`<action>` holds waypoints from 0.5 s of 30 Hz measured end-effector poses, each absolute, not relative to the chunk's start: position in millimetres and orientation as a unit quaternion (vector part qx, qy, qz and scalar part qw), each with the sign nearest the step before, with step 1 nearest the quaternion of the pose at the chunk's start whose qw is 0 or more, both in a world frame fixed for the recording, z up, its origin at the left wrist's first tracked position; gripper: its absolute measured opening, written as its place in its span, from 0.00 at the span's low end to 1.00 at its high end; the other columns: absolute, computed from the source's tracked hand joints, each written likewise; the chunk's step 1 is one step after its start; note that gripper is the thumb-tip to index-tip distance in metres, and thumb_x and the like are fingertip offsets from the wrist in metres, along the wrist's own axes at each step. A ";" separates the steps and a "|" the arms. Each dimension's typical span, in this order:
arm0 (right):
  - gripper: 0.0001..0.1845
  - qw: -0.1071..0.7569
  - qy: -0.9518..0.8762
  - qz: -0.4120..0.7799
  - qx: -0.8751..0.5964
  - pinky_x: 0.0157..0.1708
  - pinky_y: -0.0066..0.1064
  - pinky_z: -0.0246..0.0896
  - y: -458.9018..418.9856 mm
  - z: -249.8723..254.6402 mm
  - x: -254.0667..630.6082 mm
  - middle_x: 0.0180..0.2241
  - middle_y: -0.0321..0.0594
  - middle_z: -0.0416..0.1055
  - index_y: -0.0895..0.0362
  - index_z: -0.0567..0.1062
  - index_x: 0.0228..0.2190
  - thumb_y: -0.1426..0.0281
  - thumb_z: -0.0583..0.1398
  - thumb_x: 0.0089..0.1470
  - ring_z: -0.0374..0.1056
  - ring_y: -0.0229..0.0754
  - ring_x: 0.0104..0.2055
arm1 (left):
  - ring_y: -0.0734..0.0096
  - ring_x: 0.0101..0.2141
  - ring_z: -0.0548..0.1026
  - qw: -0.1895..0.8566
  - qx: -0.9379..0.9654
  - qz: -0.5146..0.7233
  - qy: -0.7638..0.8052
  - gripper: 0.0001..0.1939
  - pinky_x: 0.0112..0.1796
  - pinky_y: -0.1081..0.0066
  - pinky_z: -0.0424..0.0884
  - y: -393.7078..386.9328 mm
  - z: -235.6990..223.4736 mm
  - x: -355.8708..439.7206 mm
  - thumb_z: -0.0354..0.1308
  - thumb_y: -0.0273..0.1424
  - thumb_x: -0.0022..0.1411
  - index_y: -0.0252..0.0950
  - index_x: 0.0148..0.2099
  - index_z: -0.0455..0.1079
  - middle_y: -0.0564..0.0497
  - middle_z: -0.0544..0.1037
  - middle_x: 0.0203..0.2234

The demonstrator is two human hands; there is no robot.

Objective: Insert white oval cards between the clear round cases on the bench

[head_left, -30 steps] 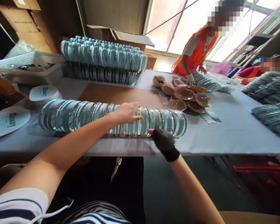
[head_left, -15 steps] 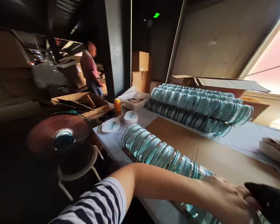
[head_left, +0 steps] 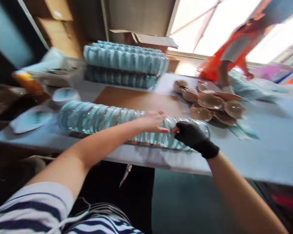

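Note:
A long row of clear-wrapped round pieces (head_left: pixel 97 117), standing on edge and packed together, lies along the near side of the table. Over its right part rests my bare left hand (head_left: pixel 152 122), fingers stretched out and thumb apart. A black fingerless glove covers my right hand (head_left: pixel 189 134) at the row's right end. Its fingers are curled with the thumb pressed in; blur hides what is between them. A small gap separates the two hands. On the left lie a stack of round white printed cards (head_left: pixel 65 94) and a fanned pile of similar cards (head_left: pixel 31 119).
More wrapped rows (head_left: pixel 124 60) are stacked at the back. A cardboard sheet (head_left: pixel 136 99) lies behind the near row. Several brown bowls in clear wrap (head_left: pixel 210 101) sit to the right. Beyond them a person in orange (head_left: pixel 234 48) bends over the table. A white basket (head_left: pixel 61 76) stands back left.
The view has swung right, bringing the brown bowls and the person in orange into sight. My hands, close together at the lower right before, now show apart over the row.

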State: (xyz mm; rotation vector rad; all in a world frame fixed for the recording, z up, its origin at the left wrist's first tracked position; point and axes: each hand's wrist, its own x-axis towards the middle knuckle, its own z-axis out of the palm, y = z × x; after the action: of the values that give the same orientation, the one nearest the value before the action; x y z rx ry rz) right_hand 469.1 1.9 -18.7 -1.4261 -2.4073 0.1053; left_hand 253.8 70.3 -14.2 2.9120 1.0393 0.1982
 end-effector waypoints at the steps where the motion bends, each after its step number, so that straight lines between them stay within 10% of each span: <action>1: 0.05 0.154 -0.841 0.038 -0.517 0.30 0.28 0.58 -16.8 -28.1 465.0 0.28 0.41 0.74 0.58 0.75 0.26 0.75 0.58 0.47 0.68 0.39 0.29 | 0.53 0.52 0.72 0.020 0.942 0.058 0.330 0.40 0.51 0.64 0.66 72.5 -16.2 253.8 0.48 0.59 0.61 0.30 0.59 0.63 0.38 0.68 0.57; 9: 0.12 0.082 -0.790 -0.025 -0.607 0.30 0.33 0.63 -94.0 -128.6 437.4 0.42 0.44 0.78 0.54 0.79 0.41 0.72 0.57 0.58 0.74 0.47 0.36 | 0.55 0.53 0.71 0.006 0.941 0.020 0.338 0.40 0.52 0.65 0.64 65.6 -8.9 247.1 0.45 0.59 0.62 0.32 0.62 0.61 0.39 0.66 0.59; 15: 0.16 0.188 -0.747 -0.056 -0.636 0.36 0.31 0.65 -46.5 -48.3 474.9 0.37 0.44 0.79 0.56 0.78 0.41 0.68 0.51 0.63 0.74 0.44 0.38 | 0.53 0.62 0.61 0.041 0.955 0.051 0.290 0.43 0.59 0.62 0.57 67.6 -4.9 276.0 0.50 0.58 0.61 0.31 0.66 0.56 0.37 0.59 0.65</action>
State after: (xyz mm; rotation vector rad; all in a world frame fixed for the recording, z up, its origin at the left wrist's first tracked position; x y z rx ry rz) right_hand 474.9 -46.5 -48.3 -1.7885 -2.1006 -0.1563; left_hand 276.0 67.6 -4.9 2.9236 0.8864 0.1571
